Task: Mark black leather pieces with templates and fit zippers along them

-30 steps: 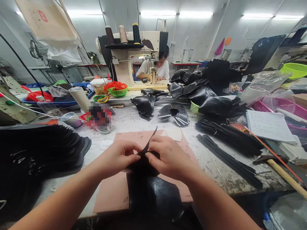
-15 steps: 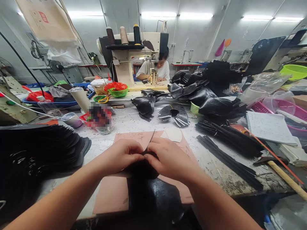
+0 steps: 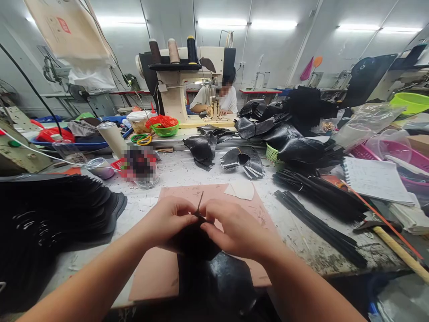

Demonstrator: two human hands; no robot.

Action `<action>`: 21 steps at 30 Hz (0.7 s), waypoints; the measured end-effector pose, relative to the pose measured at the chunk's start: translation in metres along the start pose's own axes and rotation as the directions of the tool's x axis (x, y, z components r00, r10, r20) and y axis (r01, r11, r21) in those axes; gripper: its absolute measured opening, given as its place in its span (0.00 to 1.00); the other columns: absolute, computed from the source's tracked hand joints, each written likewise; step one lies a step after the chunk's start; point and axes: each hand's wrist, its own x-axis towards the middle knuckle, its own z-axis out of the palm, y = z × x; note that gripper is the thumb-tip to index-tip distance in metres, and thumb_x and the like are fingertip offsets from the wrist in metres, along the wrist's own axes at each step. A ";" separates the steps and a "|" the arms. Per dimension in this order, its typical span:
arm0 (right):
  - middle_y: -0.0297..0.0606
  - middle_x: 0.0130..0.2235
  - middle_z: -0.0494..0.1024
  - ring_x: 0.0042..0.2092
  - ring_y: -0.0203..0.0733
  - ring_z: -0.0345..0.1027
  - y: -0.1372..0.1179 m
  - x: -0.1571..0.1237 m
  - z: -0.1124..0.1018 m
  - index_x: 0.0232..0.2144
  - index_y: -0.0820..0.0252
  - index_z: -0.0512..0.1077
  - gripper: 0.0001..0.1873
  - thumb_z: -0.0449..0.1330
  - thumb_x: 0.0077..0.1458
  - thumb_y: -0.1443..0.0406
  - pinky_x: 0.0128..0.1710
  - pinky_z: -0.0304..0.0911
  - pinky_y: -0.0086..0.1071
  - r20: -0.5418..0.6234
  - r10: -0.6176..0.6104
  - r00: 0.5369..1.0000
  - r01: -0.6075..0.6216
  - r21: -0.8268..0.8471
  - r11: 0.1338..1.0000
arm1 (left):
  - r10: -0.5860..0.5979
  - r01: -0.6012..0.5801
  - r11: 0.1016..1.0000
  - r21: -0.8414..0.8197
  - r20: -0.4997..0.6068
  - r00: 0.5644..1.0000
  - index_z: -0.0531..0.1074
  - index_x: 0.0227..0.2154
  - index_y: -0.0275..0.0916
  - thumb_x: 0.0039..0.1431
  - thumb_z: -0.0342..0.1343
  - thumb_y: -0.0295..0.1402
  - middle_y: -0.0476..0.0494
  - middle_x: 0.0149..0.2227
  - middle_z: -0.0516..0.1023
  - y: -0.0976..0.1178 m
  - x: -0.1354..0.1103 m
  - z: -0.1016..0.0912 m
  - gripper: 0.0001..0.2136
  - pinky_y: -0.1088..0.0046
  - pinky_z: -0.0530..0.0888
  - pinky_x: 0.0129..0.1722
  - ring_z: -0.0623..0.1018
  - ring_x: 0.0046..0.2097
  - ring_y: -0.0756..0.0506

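Observation:
My left hand (image 3: 169,220) pinches the upper edge of a black leather piece (image 3: 197,241) between thumb and fingers. Right beside it, my right hand (image 3: 231,223) has its fingers bent over the same edge, the thumb on the near face. A thin dark strip (image 3: 200,201) sticks up from the edge between both hands. The glossy lower part of the leather (image 3: 231,277) hangs over the near side of a pink board (image 3: 152,275). Beyond my right hand, a white cut piece (image 3: 244,190) lies on the board. My palms hide part of the edge.
Stacked black pieces (image 3: 67,210) fill the left side. To the right lie black strips (image 3: 318,226), a hammer (image 3: 398,250) and a notebook (image 3: 377,179). Black leather parts (image 3: 243,162) sit farther back, before a sewing machine (image 3: 177,85) and a seated person (image 3: 201,100).
The thin strip's tip has shifted left and lower. My right hand has moved slightly left, its thumb lower and a little more apart from the fingers. The left hand has barely moved.

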 end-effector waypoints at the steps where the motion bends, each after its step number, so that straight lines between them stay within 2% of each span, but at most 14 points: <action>1: 0.34 0.29 0.70 0.31 0.35 0.62 0.001 0.001 0.000 0.25 0.60 0.64 0.05 0.54 0.47 0.74 0.31 0.57 0.28 -0.035 0.029 0.999 -0.027 0.050 0.998 | 0.000 0.000 1.000 -0.013 0.010 1.000 0.75 0.27 0.35 0.46 0.51 0.34 0.49 0.25 0.75 0.000 -0.001 0.000 0.10 0.76 0.66 0.30 0.71 0.30 0.48; 5: 0.32 0.25 0.69 0.28 0.34 0.61 0.007 0.005 0.006 0.18 0.60 0.61 0.08 0.53 0.44 0.74 0.29 0.55 0.28 -0.186 0.130 0.974 -0.090 0.210 0.973 | 0.019 -0.018 1.000 -0.017 0.042 0.999 0.75 0.29 0.36 0.47 0.51 0.33 0.51 0.24 0.73 0.003 -0.002 -0.002 0.10 0.78 0.64 0.28 0.69 0.27 0.51; 8: 0.31 0.23 0.68 0.27 0.34 0.59 0.009 0.008 0.009 0.16 0.59 0.58 0.10 0.53 0.42 0.75 0.28 0.54 0.28 -0.218 0.127 0.968 -0.075 0.233 0.970 | 0.032 -0.031 1.000 -0.004 0.063 0.997 0.75 0.30 0.37 0.47 0.50 0.32 0.54 0.20 0.68 0.005 -0.001 -0.003 0.10 0.79 0.61 0.24 0.65 0.24 0.53; 13: 0.30 0.22 0.64 0.27 0.34 0.57 0.009 0.010 0.009 0.15 0.59 0.56 0.11 0.52 0.40 0.76 0.28 0.52 0.28 -0.197 0.113 0.974 -0.071 0.210 0.975 | 0.037 -0.042 0.998 0.054 0.093 0.995 0.73 0.32 0.36 0.47 0.50 0.32 0.56 0.18 0.60 0.005 0.002 -0.004 0.11 0.78 0.58 0.21 0.61 0.22 0.53; 17: 0.30 0.23 0.61 0.28 0.33 0.56 0.009 0.008 0.007 0.16 0.59 0.55 0.12 0.52 0.41 0.76 0.27 0.51 0.27 -0.158 0.083 0.984 -0.063 0.132 0.989 | 0.108 -0.119 0.988 0.094 0.115 0.987 0.71 0.29 0.35 0.46 0.51 0.33 0.52 0.23 0.67 0.005 0.005 -0.004 0.09 0.76 0.63 0.27 0.66 0.27 0.51; 21: 0.32 0.30 0.63 0.33 0.35 0.58 0.011 0.005 0.000 0.19 0.60 0.58 0.10 0.55 0.44 0.73 0.32 0.56 0.28 -0.134 0.025 0.991 -0.014 0.085 0.996 | 0.126 -0.130 0.987 0.092 0.047 0.991 0.72 0.26 0.37 0.49 0.50 0.36 0.50 0.26 0.72 0.002 0.007 -0.003 0.09 0.74 0.65 0.34 0.69 0.32 0.49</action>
